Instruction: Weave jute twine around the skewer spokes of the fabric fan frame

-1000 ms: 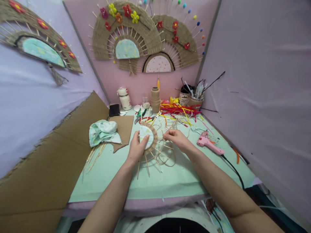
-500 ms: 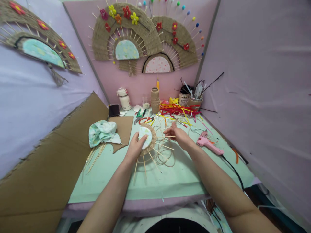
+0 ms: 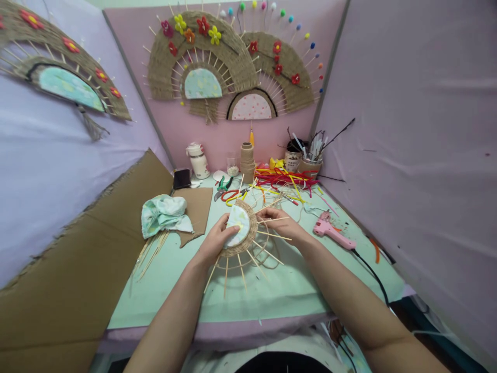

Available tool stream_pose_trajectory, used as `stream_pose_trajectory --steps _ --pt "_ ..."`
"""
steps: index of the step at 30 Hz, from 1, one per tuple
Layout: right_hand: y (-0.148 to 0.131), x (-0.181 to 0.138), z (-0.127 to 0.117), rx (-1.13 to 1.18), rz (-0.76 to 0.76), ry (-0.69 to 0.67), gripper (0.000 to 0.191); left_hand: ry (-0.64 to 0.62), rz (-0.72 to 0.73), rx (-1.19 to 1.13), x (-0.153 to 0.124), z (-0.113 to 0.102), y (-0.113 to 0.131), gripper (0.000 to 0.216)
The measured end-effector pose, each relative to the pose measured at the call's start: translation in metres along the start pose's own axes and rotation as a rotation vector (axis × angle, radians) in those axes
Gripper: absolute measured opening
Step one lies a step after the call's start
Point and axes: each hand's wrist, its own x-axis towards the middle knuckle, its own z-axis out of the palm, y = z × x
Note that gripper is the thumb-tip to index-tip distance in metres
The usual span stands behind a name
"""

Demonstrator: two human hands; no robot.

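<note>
A small half-round fan (image 3: 253,224) with a pale floral cloth centre, a woven twine band and thin sticks fanning out is held above the table. My left hand (image 3: 217,238) grips its straight side, thumb on the cloth and fingers behind. At the fan's right edge, my right hand (image 3: 281,224) has its fingers bent together among the sticks, pinching the twine; the fingertips are partly hidden. Loose loops of twine (image 3: 275,263) hang and lie below the right hand.
A pink glue gun (image 3: 334,234) lies at right, its cord running off the table. Crumpled cloth (image 3: 163,213), thin sticks (image 3: 153,254) and cardboard (image 3: 200,202) are at left. Behind are scissors (image 3: 229,195), red and yellow stems (image 3: 285,177) and a twine spool (image 3: 247,158).
The fan has shifted slightly right and turned in my left hand. My right hand has moved left to the woven edge, its fingers closing in among the sticks.
</note>
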Motion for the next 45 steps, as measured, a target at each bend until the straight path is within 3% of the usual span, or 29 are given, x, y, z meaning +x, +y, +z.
stream_pose_trajectory --steps 11,16,18,21,23,26,29,33,41,45 --pt "-0.005 0.005 -0.012 -0.133 -0.149 0.29 0.02 0.1 0.036 -0.074 0.001 -0.006 0.005 0.052" --pt "-0.02 -0.024 -0.047 -0.34 -0.225 0.466 0.025 0.229 0.113 -0.091 0.007 -0.007 0.002 0.055" --pt "-0.019 -0.046 -0.072 -0.692 -0.158 0.56 0.03 0.256 0.132 -0.089 0.009 -0.007 0.001 0.054" --pt "-0.008 -0.079 -0.112 -1.114 0.127 0.611 0.039 0.274 0.149 -0.078 0.01 -0.006 0.0 0.054" --pt "0.002 -0.093 -0.133 -1.233 0.289 0.575 0.051 0.28 0.158 -0.082 0.01 -0.006 -0.001 0.053" --pt "0.013 -0.099 -0.15 -1.267 0.431 0.475 0.051 0.287 0.164 -0.106 0.01 -0.005 -0.002 0.052" --pt "0.013 -0.096 -0.149 -1.25 0.476 0.415 0.043 0.292 0.179 -0.124 0.009 -0.005 -0.002 0.05" --pt "0.009 -0.091 -0.14 -1.249 0.49 0.441 0.039 0.305 0.209 -0.101 0.007 -0.005 -0.001 0.051" --pt "0.015 -0.091 -0.14 -1.219 0.424 0.396 0.034 0.29 0.21 -0.108 0.008 -0.005 -0.002 0.052" --pt "-0.015 -0.11 -0.132 -1.106 0.397 0.533 0.039 0.293 0.21 -0.115 0.008 -0.006 -0.003 0.047"
